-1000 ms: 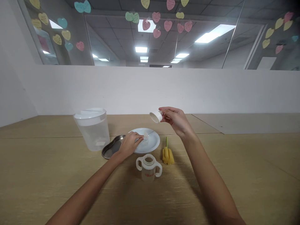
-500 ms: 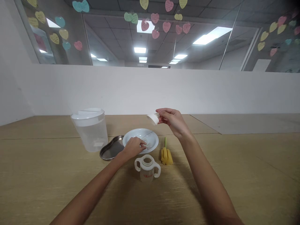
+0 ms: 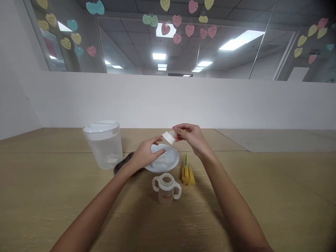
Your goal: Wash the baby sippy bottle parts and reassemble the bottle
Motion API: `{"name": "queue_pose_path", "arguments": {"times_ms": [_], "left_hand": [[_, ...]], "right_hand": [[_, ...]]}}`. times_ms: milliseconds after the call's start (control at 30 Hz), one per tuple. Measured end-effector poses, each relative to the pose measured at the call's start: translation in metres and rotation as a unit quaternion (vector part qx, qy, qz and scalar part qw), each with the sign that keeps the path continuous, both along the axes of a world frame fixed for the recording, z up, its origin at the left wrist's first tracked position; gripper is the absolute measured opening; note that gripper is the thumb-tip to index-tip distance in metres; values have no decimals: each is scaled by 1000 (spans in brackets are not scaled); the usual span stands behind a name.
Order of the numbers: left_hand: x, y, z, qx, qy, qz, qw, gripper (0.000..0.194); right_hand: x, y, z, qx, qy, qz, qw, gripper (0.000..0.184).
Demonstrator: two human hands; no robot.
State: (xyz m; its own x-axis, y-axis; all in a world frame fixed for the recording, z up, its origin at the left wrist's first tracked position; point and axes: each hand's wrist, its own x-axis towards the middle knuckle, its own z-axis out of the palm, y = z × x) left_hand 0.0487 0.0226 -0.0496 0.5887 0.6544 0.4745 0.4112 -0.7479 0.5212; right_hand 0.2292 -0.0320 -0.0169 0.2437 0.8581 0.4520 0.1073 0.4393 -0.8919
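My right hand pinches a baby bottle nipple by its clear tip, with its white ring tilted down to the left. My left hand is open, thumb and fingers apart, just left of the ring; its fingertips are close to the ring, and I cannot tell if they touch. Below both hands stands a white bowl with something clear in it, partly hidden by my left hand. In front of the bowl a baby bottle with two white handles and red print stands upright, its mouth uncovered.
A yellow sponge brush with a green handle lies right of the bowl. At the left stands a translucent plastic bucket with a white rim. A dark metal tray lies partly under my left arm. A white wall closes off the back.
My left hand has lifted out of the bowl, opened and come up near the nipple's ring. My right hand has lowered the nipple slightly and turned it, showing its clear part.
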Motion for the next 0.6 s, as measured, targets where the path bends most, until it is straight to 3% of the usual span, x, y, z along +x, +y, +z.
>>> {"name": "queue_pose_path", "arguments": {"times_ms": [133,267,433,600], "left_hand": [[-12,-23,22,-42,-88,-58,994,72],[-10,-32,24,-39,-153,-58,986,59],[-9,-38,27,63,-205,-11,977,42],[-13,-46,31,199,-200,14,959,38]], "right_hand": [[-12,-5,-1,19,-58,-3,998,23],[-29,-14,-1,51,-115,-18,992,22],[-41,-26,1,82,-170,-42,981,25],[-41,-28,2,67,-166,32,983,29]]}}
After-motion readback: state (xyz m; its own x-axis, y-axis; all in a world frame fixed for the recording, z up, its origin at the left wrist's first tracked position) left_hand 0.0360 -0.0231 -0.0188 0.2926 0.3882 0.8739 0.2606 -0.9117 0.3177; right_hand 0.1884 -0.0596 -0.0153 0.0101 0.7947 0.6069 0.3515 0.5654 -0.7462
